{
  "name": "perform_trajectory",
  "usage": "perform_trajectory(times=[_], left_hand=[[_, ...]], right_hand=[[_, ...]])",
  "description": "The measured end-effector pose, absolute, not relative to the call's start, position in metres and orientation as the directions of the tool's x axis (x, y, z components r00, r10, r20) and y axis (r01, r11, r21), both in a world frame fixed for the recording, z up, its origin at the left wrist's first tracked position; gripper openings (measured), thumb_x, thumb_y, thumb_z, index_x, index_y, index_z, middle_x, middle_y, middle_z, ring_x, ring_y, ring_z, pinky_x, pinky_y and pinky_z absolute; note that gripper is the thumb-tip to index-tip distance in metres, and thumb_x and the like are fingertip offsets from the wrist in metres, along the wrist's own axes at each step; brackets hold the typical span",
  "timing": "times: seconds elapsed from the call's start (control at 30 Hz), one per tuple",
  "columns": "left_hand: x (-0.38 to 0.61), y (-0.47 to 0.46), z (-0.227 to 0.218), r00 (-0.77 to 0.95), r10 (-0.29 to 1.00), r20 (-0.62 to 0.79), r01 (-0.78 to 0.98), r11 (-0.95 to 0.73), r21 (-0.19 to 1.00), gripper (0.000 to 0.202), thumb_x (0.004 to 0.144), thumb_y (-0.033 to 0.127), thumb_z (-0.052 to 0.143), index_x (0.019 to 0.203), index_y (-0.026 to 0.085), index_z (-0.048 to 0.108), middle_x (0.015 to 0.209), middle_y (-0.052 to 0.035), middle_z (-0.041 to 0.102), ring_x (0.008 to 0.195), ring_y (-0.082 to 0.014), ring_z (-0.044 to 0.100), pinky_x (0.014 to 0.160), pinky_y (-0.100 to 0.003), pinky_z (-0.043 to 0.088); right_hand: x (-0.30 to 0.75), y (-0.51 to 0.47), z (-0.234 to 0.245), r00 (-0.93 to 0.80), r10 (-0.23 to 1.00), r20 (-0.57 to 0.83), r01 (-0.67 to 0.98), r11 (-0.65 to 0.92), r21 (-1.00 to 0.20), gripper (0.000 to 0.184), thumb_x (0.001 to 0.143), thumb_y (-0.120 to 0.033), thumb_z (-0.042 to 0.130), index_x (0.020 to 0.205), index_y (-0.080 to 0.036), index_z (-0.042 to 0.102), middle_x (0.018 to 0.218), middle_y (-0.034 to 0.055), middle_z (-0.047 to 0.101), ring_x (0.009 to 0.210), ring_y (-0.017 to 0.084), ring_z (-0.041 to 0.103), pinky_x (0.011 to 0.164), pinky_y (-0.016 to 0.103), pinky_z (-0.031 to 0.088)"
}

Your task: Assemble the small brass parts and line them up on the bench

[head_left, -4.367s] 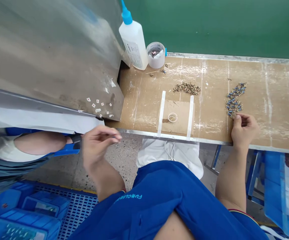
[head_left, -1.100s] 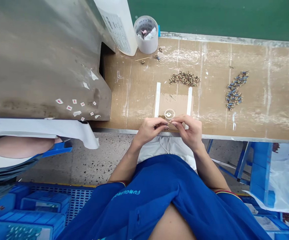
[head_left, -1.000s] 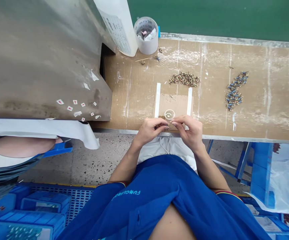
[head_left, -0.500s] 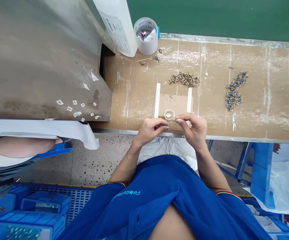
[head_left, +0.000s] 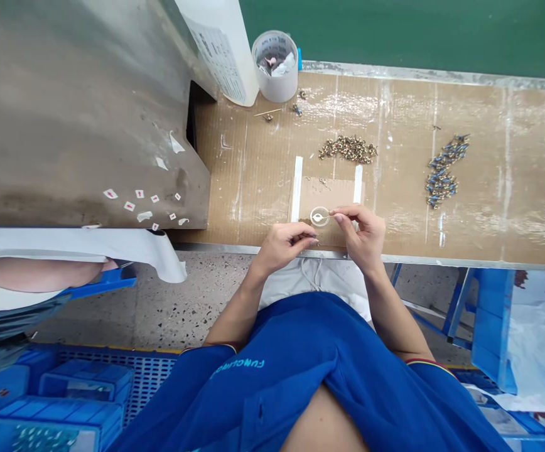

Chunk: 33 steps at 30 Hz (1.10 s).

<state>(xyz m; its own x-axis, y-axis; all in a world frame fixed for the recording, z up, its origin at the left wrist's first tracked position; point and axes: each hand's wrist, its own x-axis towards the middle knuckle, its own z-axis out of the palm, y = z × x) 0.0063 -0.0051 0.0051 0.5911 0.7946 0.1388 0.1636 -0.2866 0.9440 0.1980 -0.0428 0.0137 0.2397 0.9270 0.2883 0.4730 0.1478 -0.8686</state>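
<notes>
My right hand (head_left: 364, 237) pinches a thin wooden stick, like a toothpick (head_left: 328, 217), whose tip lies in a small round clear dish (head_left: 319, 216) with white paste in it. Close to the table's front edge, my left hand (head_left: 284, 248) is closed, thumb against fingers, on a tiny metal part (head_left: 316, 238) too small to make out fully. The dish rests on a cardboard pad (head_left: 326, 194) between two strips of white tape. Just beyond the pad lies a heap of small brass-coloured metal parts (head_left: 348, 149).
To the right lies another pile of small parts with blue bits (head_left: 442, 172). At the back left stand a tape-roll cup (head_left: 277, 81) with scraps and a white bottle (head_left: 230, 56). A metal housing (head_left: 88, 113) fills the left; another person's arm (head_left: 41, 274) shows below it.
My right hand has shifted slightly away from me and left, bringing the stick's tip from near my left fingers into the paste in the dish. The left hand has stayed in place.
</notes>
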Motion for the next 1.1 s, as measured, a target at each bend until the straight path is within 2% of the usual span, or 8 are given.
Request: perform_trajectory(times=[0.17,0.33,0.53,0.7,0.8,0.97,1.1], left_hand=[[0.006,-0.004,0.005,0.588,0.798,0.134,0.168,-0.282,0.944,0.019,0.094,0.031,0.068,0.086,0.014,0.073,0.073,-0.0028,0.072,0.053,-0.0073,0.055,0.053,-0.018,0.044],[0.006,-0.005,0.005,0.589,0.799,0.120,0.179,-0.274,0.945,0.019,0.094,0.031,0.068,0.087,0.015,0.073,0.075,-0.0030,0.073,0.053,-0.0073,0.055,0.053,-0.018,0.045],[0.007,-0.005,0.004,0.587,0.799,0.132,0.161,-0.274,0.948,0.018,0.094,0.029,0.067,0.085,0.014,0.073,0.076,-0.0036,0.074,0.055,-0.0074,0.056,0.053,-0.018,0.045],[0.007,-0.004,0.005,0.585,0.800,0.130,0.160,-0.271,0.949,0.016,0.093,0.028,0.069,0.086,0.014,0.073,0.076,-0.0033,0.074,0.054,-0.0072,0.055,0.053,-0.018,0.045],[0.008,-0.004,0.005,0.584,0.803,0.120,0.172,-0.267,0.948,0.019,0.093,0.030,0.068,0.085,0.014,0.073,0.075,-0.0035,0.073,0.054,-0.0077,0.055,0.053,-0.018,0.046],[0.007,-0.004,0.004,0.582,0.804,0.123,0.169,-0.267,0.949,0.018,0.093,0.029,0.067,0.085,0.014,0.073,0.076,-0.0038,0.074,0.055,-0.0076,0.056,0.053,-0.018,0.045],[0.007,-0.004,0.002,0.583,0.799,0.149,0.157,-0.291,0.944,0.014,0.092,0.025,0.070,0.085,0.014,0.073,0.075,-0.0033,0.073,0.055,-0.0072,0.056,0.052,-0.017,0.044]], right_hand=[[0.197,-0.039,0.009,0.151,0.940,0.305,0.508,0.191,-0.840,0.020,0.097,-0.038,0.062,0.087,-0.025,0.073,0.094,0.0060,0.075,0.090,0.020,0.071,0.073,0.034,0.057],[0.202,-0.045,0.009,0.164,0.946,0.280,0.522,0.157,-0.838,0.023,0.098,-0.043,0.059,0.103,-0.024,0.071,0.101,0.0079,0.074,0.085,0.018,0.070,0.069,0.032,0.057],[0.231,-0.064,0.011,0.350,0.875,0.334,0.549,0.097,-0.830,0.020,0.097,-0.038,0.060,0.093,-0.023,0.072,0.090,0.0061,0.075,0.085,0.019,0.071,0.072,0.032,0.055],[0.255,-0.078,0.002,0.505,0.837,0.210,0.533,-0.111,-0.839,0.030,0.095,-0.048,0.060,0.093,-0.020,0.072,0.083,0.0050,0.073,0.070,0.017,0.067,0.063,0.031,0.052],[0.259,-0.078,-0.002,0.503,0.849,0.164,0.546,-0.166,-0.821,0.033,0.095,-0.050,0.059,0.093,-0.020,0.072,0.079,0.0038,0.072,0.063,0.015,0.062,0.059,0.029,0.048],[0.255,-0.069,-0.001,0.458,0.865,0.205,0.620,-0.145,-0.771,0.031,0.094,-0.048,0.058,0.089,-0.021,0.072,0.074,0.0026,0.070,0.056,0.014,0.055,0.054,0.028,0.043],[0.252,-0.068,-0.001,0.466,0.857,0.218,0.618,-0.140,-0.773,0.030,0.095,-0.046,0.057,0.089,-0.020,0.071,0.074,0.0031,0.071,0.054,0.013,0.054,0.053,0.028,0.042]])
